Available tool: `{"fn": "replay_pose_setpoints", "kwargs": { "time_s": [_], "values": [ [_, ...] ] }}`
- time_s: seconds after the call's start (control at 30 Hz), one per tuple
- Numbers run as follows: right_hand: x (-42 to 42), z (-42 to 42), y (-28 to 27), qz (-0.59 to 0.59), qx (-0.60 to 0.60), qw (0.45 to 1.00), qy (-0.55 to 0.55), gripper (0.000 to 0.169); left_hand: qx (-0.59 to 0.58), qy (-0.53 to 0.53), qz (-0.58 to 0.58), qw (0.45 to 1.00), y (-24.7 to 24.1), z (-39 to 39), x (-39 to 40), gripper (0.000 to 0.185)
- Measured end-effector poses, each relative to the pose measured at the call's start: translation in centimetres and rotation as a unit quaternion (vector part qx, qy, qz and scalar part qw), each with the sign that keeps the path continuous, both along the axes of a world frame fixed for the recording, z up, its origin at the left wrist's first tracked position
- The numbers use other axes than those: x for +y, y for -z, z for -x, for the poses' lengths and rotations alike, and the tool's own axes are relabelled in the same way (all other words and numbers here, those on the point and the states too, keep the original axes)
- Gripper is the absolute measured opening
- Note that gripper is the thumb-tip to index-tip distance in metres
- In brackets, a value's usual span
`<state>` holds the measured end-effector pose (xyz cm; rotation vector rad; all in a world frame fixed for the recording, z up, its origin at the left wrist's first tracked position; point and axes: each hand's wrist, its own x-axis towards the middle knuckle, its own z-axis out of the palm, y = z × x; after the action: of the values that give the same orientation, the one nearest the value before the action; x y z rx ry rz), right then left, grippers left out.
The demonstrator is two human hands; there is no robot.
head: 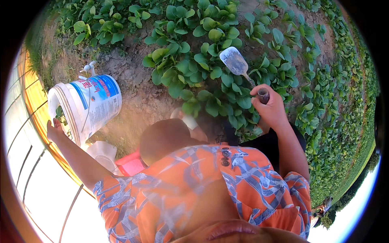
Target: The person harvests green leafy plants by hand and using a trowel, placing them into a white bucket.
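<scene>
My right hand [269, 107] is closed around the handle of a garden trowel [234, 61]. Its dirt-smeared metal blade points up and away, above the green leaves. Rows of young leafy vegetable plants [194, 68] grow in the soil before me. On the left, my left hand [56, 131] is at the mouth of a white plastic bucket [103, 100], fingers spread and nothing visible in them. Some green leaves [60, 115] show inside the bucket's rim. The bucket bears a blue and white printed label, and its mouth faces the picture's left edge.
A white plastic tap [89, 68] shows beside the bucket. Nearer my body are a pale container [101, 153] and a pinkish-red object [132, 164]. Bare cracked soil [132, 73] lies between bucket and plants. Pale sheeting with dark ribs [27, 158] curves along the left.
</scene>
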<state>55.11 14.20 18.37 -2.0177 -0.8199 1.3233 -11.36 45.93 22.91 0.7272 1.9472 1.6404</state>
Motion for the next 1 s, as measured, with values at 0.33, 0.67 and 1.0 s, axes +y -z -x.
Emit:
{"fn": "replay_pose_setpoints", "kwargs": {
  "time_s": [0.33, 0.67, 1.0],
  "values": [
    [-0.1, 0.1, 0.5, 0.003, -0.043, 0.994, -0.104, 0.016, 0.285, 0.559, -0.015, 0.778, 6.7, -35.3, -4.6, 0.025],
    [-0.4, -0.3, 0.1, -0.031, -0.120, 0.977, -0.176, 0.016, 0.194, 0.817, 0.084, 0.537, 13.6, -48.6, -9.4, 0.025],
    [-1.0, -1.3, 0.2, -0.044, -0.069, 0.978, -0.194, 0.018, 0.136, 0.862, 0.211, 0.441, 19.2, -52.2, -13.7, 0.018]
  ]
}}
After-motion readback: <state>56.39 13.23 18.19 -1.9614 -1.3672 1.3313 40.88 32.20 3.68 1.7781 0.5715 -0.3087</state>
